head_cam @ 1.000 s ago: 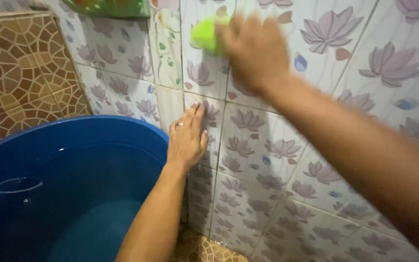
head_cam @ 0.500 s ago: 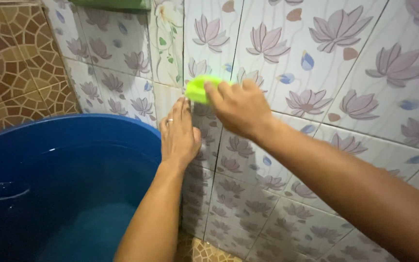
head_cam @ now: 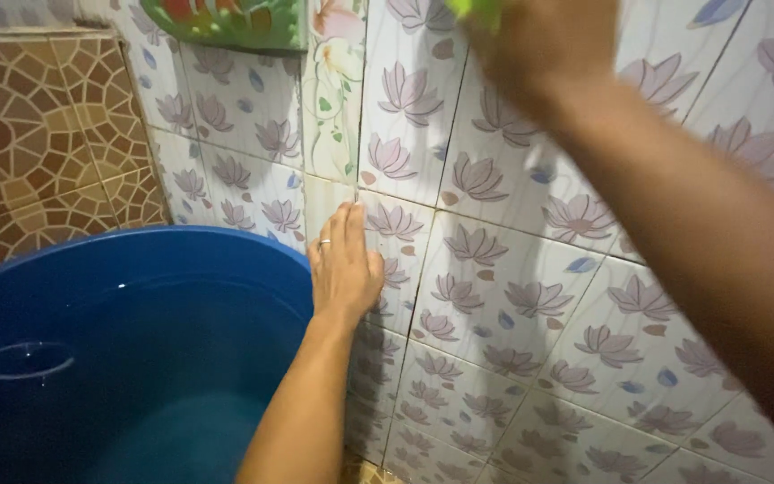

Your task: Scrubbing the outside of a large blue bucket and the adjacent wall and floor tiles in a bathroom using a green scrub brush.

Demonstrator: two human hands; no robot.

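My left hand [head_cam: 344, 265] lies flat against the flowered wall tiles [head_cam: 494, 296], fingers together and pointing up, a ring on one finger. It holds nothing. My right hand [head_cam: 544, 40] is high on the same wall at the top edge of the view, blurred, closed around a bright green scrubber [head_cam: 477, 7] of which only a sliver shows. My right forearm crosses the right side of the view.
A large blue tub [head_cam: 127, 358] filled with water stands at the lower left, its rim just beside my left wrist. Brown mosaic tiles [head_cam: 38, 143] cover the wall at the left. A green container [head_cam: 235, 22] hangs at the top.
My right hand has swept the green scrubber up the wall, from just above my left fingers to the top edge. My left hand has stayed pressed on the tiles.
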